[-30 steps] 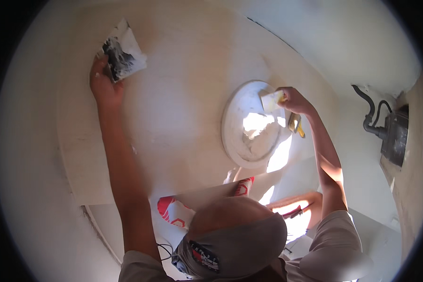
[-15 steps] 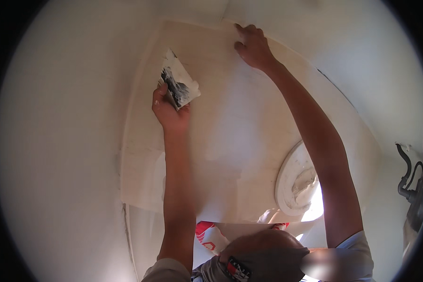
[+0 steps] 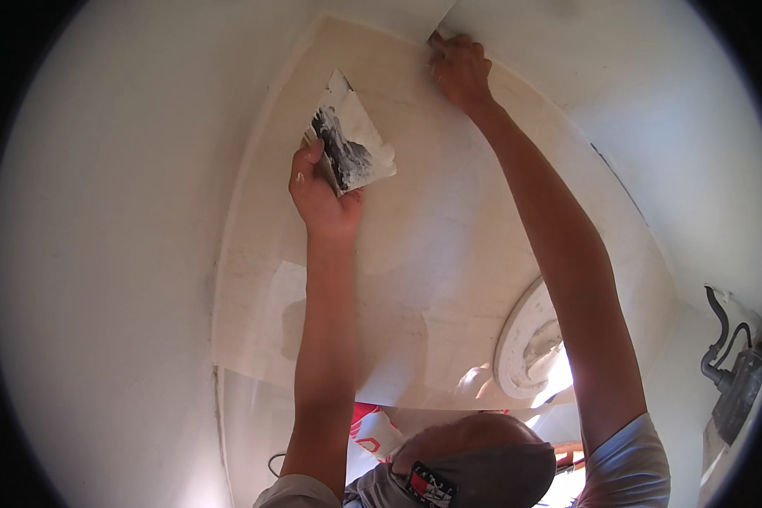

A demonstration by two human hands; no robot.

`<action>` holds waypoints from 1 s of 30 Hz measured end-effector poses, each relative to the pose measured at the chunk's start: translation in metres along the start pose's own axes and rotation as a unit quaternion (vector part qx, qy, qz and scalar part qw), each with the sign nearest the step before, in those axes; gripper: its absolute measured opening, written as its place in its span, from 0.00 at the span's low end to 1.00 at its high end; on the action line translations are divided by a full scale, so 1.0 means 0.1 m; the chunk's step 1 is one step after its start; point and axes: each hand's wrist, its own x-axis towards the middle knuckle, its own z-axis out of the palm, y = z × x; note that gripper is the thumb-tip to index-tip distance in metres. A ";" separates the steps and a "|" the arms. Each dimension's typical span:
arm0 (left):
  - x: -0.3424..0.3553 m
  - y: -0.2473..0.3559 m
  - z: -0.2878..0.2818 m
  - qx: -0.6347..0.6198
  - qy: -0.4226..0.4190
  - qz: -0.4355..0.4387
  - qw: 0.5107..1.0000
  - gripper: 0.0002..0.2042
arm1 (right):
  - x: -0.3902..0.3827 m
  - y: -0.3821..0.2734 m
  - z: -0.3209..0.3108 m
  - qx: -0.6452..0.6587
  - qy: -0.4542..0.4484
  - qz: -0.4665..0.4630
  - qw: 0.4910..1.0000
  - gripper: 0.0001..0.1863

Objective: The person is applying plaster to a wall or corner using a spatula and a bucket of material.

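My left hand [image 3: 326, 190] grips a flat, pointed plate [image 3: 368, 157] by its lower edge, thumb on top. The plate is white with a dark patch, and a whitish paste is smeared over it. My right hand [image 3: 463, 72] reaches to the far upper seam, where the beige panel [image 3: 398, 229] meets the white wall [image 3: 550, 51]. Its fingers are curled, with the fingertips at the seam. Something small and dark shows at the tips, too small to name.
A round whitish ring [image 3: 512, 360] is set in the panel, partly behind my right forearm. At the right edge hangs a dark grey fitting [image 3: 741, 389] with a bent hose [image 3: 715, 326]. A grey cap [image 3: 483, 466] fills the lower middle between my arms.
My left hand and the plate sit farther right and slightly higher in the picture. My right hand has shifted slightly up along the seam, its fingers more curled.
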 end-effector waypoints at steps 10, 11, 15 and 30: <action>-0.14 0.01 0.03 0.085 -0.008 -0.064 0.994 0.11 | -0.79 -0.30 -0.86 0.374 -0.116 -0.037 0.919 0.28; -0.16 0.03 0.05 0.086 -0.008 -0.060 0.994 0.11 | -0.89 -0.39 -1.03 0.406 -0.119 -0.066 0.904 0.29; -0.22 0.01 0.03 0.090 -0.054 -0.134 0.985 0.12 | -1.14 -0.60 -1.29 0.377 -0.102 -0.130 0.911 0.30; -0.27 0.06 -0.03 0.182 -0.156 -0.144 0.960 0.15 | -1.14 -0.54 -1.50 0.295 -0.112 -0.184 0.931 0.26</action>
